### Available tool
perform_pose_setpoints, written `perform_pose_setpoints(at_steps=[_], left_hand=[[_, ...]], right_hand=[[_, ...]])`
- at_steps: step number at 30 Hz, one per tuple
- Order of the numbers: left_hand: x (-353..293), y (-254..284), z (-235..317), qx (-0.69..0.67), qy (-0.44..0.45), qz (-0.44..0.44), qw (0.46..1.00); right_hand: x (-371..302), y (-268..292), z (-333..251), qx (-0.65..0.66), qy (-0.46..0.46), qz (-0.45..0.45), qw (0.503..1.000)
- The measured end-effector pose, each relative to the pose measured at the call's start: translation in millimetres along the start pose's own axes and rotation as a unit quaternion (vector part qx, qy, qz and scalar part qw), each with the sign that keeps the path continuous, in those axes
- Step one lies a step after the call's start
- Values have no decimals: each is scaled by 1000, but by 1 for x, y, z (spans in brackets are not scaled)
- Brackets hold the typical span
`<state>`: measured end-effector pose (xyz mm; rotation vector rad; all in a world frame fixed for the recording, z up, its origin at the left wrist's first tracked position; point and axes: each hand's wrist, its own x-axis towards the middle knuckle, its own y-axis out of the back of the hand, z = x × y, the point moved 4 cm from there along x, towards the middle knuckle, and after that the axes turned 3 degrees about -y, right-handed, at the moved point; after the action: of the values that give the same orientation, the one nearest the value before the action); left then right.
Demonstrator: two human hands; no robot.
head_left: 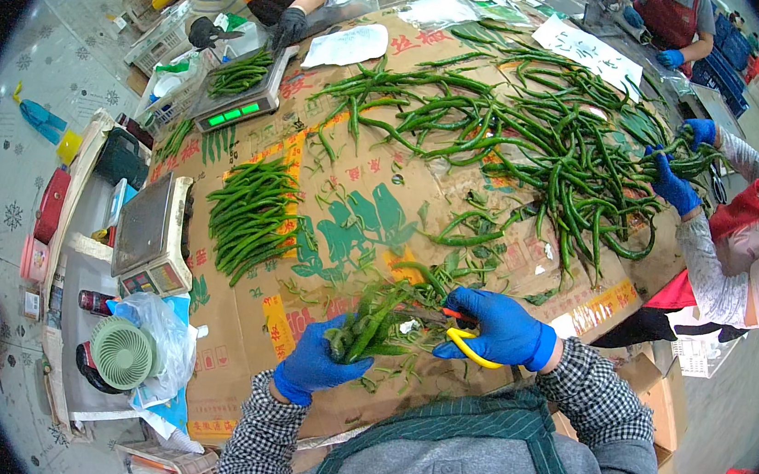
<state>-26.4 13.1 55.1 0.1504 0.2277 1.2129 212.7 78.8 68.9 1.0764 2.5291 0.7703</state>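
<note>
Over there I see a scale pan (pixel 263 91) of peppers (pixel 240 72), cardboard (pixel 239 338), grey floor (pixel 71 93); left hand (pixel 320 365) has fingers clamped on a bunch (pixel 378 315), right hand (pixel 503 330) on scissors (pixel 476 357)

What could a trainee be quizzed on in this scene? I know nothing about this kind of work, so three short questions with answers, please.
1. What does the wearer's left hand hold? A: a sheet of paper; B: green peppers; C: a plastic bag.
2. True or false: the peppers piled on the scale with the lit display are red.
3. Fill in: the wearer's ___ hand holds the yellow-handled tool.

Key:
1. B.
2. False: the pepper pile on that scale is green.
3. Right: the tool's yellow handle is at the right hand.
</note>
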Motion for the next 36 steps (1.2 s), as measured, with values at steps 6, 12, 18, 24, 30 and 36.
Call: perform_pose_setpoints(at_steps=[6,12,18,24,30,36], left_hand=[[1,-3,2,43,-16,24,999],[-1,-3,-8,29,3,43,999],[-5,4,-23,7,32,21,999],[-4,-4,-18,-51,41,-29,997],[-2,-10,-17,-26,31,-44,998],[0,-5,-31,-88,86,-26,992]], right_hand=[[0,0,-4,-41,-11,18,999],[-1,-3,3,-94,-13,10,995],[-1,1,30,-8,-55,53,997],[4,-1,10,-21,-9,21,1000],[9,-7,14,-72,5,13,997],[1,5,8,-93,-9,6,996]])
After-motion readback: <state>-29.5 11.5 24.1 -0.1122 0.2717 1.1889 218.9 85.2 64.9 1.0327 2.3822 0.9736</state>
